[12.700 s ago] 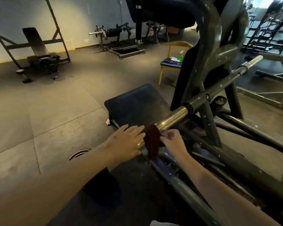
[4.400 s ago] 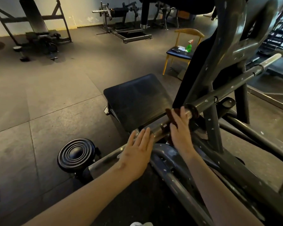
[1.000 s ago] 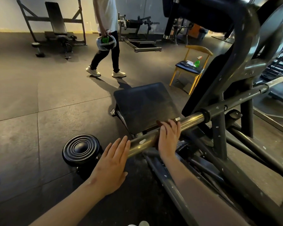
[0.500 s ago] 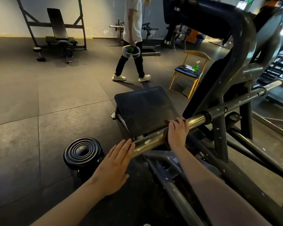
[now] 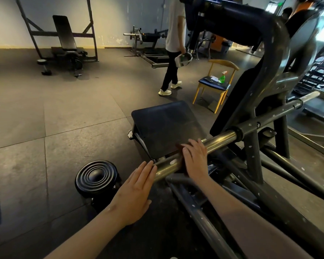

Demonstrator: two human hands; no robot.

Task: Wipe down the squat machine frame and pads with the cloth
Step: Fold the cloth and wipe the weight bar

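The limp cloth [image 5: 179,147] should slide easily on the slick bar [image 5: 221,140]; right hand [image 5: 195,158] wraps it, left hand [image 5: 135,189] flat.

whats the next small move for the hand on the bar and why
Probably slide the right hand with the cloth up the steel bar toward the black collar: that shiny stretch lies just past it, while the left hand touches the near end.
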